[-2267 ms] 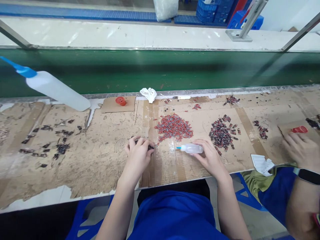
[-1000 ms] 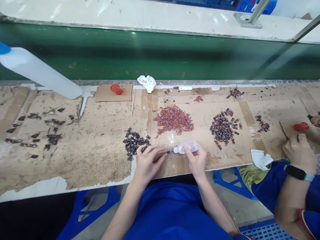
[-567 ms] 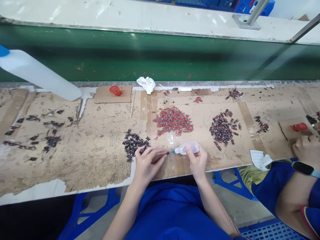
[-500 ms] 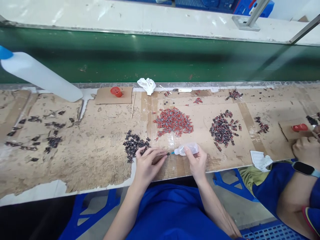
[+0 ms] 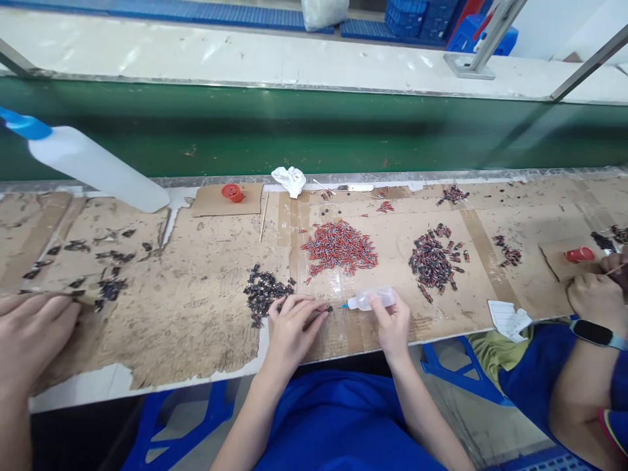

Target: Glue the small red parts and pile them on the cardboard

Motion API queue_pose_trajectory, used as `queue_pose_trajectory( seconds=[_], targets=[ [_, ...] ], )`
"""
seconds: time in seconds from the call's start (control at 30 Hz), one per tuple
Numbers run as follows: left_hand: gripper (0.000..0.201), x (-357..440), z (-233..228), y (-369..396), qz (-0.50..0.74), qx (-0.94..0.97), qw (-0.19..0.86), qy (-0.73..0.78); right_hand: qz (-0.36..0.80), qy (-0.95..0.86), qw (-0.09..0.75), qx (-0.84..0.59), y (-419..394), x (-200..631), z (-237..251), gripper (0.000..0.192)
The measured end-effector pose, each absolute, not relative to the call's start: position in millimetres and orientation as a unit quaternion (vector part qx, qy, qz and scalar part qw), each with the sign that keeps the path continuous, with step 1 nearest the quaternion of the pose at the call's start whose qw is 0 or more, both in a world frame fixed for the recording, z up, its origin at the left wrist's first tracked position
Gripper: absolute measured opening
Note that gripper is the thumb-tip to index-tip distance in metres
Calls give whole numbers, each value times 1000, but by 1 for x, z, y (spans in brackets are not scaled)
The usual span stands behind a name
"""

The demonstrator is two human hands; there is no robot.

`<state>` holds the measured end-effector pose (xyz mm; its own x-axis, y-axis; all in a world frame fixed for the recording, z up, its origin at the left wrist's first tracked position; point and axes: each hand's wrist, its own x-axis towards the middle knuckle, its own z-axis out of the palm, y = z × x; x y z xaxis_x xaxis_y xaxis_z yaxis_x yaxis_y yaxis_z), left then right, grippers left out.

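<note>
We work on stained brown cardboard by a green strip. Our right hand grips a cloudy little bottle, its blue tip near the tiny black piece our left hand pinches.

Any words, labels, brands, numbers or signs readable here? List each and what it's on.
No text can be read.
Paper slip: faint lines; any writing is too small to read.
Watch on the neighbour's wrist: dark screen, nothing legible.
Small bottle and large bottle: no writing visible.
</note>
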<state>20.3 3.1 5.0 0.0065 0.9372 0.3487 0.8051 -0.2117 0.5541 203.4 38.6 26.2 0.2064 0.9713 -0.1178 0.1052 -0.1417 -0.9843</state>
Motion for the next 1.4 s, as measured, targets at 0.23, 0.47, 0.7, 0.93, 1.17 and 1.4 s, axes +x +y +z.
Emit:
queue_pose_trajectory(
  seconds=[0.23, 0.47, 0.7, 0.93, 1.17, 1.4],
  targets=[
    [21, 6, 7, -4, 329, 695, 61, 636, 129, -568, 373, -722, 50, 230, 48, 61],
    [23, -17, 16, -12, 343, 662, 123, 655, 105, -882, 253, -384, 77, 168, 58, 26],
    [19, -21, 19, -13, 372, 620, 126, 679, 54, -953, 49, -294, 103, 129, 57, 9],
    [15, -11, 24, -11, 464, 545, 134, 685, 108, -951, 79, -278, 103, 134, 52, 14],
    [17, 3, 32, -7, 494, 499, 170, 691, 390, -780, 354, -339, 87, 145, 50, 16],
    [15, 12, 38, -1, 495, 507, 175, 683, 571, -587, 403, -408, 71, 145, 49, 15]
  ],
)
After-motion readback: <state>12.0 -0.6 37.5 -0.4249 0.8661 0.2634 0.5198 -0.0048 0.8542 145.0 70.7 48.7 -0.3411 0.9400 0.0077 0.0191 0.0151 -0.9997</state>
